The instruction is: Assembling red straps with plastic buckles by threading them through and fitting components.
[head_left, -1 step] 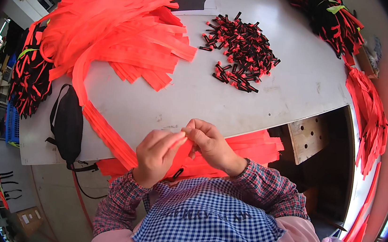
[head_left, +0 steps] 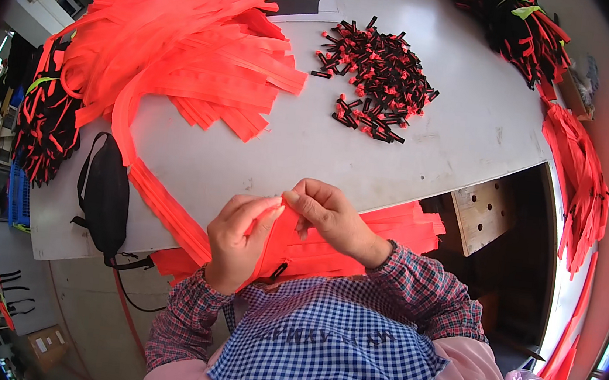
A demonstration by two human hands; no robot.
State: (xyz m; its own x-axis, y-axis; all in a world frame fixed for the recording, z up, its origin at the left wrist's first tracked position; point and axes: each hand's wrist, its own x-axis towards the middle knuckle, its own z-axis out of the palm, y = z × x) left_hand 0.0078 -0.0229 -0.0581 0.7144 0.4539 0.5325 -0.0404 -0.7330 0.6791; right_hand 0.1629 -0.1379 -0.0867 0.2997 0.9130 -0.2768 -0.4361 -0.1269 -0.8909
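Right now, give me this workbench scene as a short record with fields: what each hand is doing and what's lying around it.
left hand: pinching the top end of an orange strip
right hand: fingers closed on the same strip end, touching the left hand
strip: hangs down from both hands toward the lap
table: pale grey top
orange strip heap: far left of table, one band trailing to the near edge
small black and red parts: loose pile, far centre
black pouch: near left edge of table
finished bundles: black and orange, far left
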